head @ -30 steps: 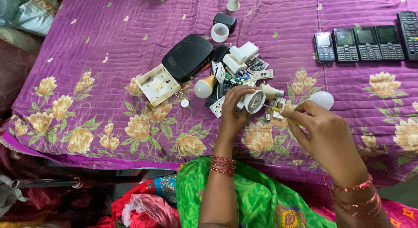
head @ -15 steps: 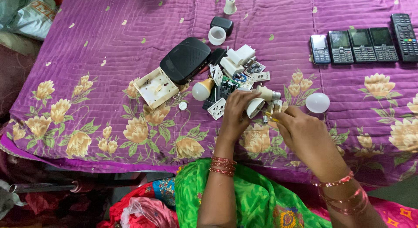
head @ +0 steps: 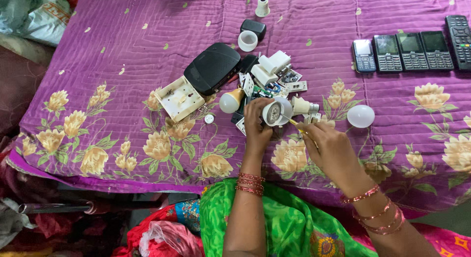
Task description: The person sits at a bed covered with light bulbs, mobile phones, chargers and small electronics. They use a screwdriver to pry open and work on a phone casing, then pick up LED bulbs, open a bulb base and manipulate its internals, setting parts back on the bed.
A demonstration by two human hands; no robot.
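Bare forearms, red-and-gold bangles stacked on left wrist [head: 250, 183] and right wrist [head: 378, 210], bright green patterned garment [head: 284, 222] with red and blue trim near the lap.

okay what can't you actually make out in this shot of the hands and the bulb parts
- Tool tip: the right hand holds a thin yellowish tool; its end at the bulb base is too small to tell.
- Left hand fingers behind the bulb base are hidden by it.
- Parts pile: pieces overlap, too small to identify.
- Remote: cut off by the right edge.
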